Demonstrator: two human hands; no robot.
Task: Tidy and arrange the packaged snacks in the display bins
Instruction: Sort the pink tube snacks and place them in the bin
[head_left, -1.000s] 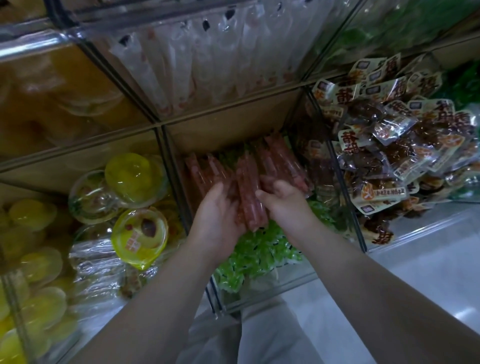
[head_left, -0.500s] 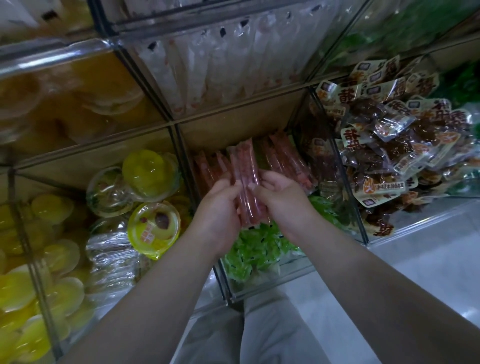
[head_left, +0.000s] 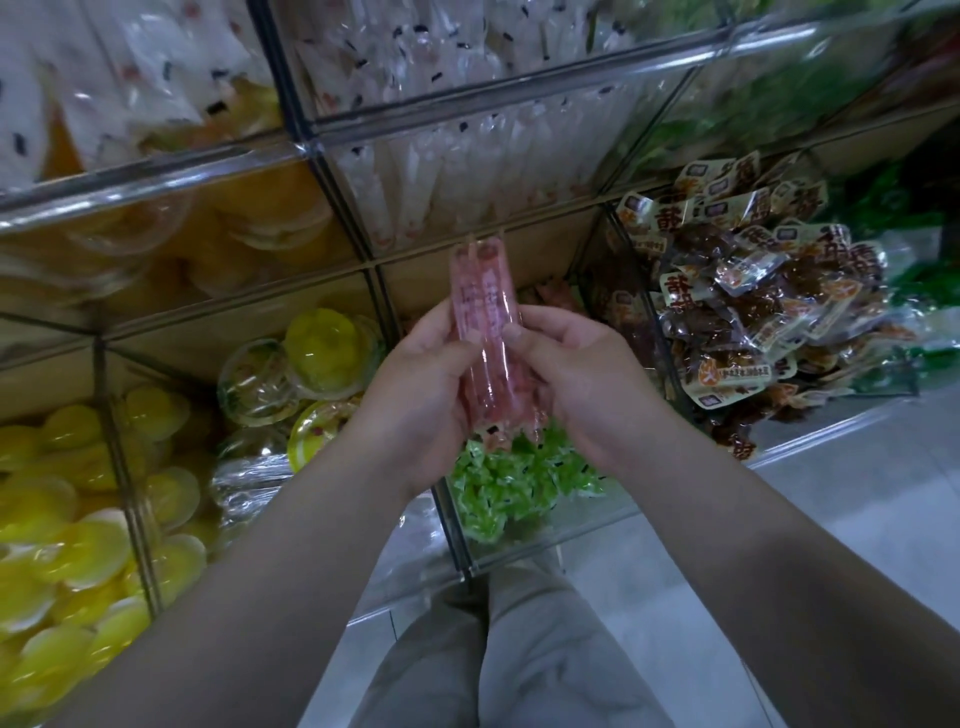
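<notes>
left hand (head_left: 415, 384) curled round pink sausage packs (head_left: 483, 332), right hand (head_left: 576, 379) gripping same bundle, upright at centre | clear bin (head_left: 524, 525) at 6 o'clock: green packets | 3 o'clock bin: brown snack packets (head_left: 753, 291) | 9 o'clock: yellow jelly cups (head_left: 322, 343)

Both hands, left hand (head_left: 421, 384) and right hand (head_left: 582, 384), now lift the bundle of pink sausage sticks (head_left: 483, 332) up out of the middle bin, gripping it upright between them, squared together.
</notes>
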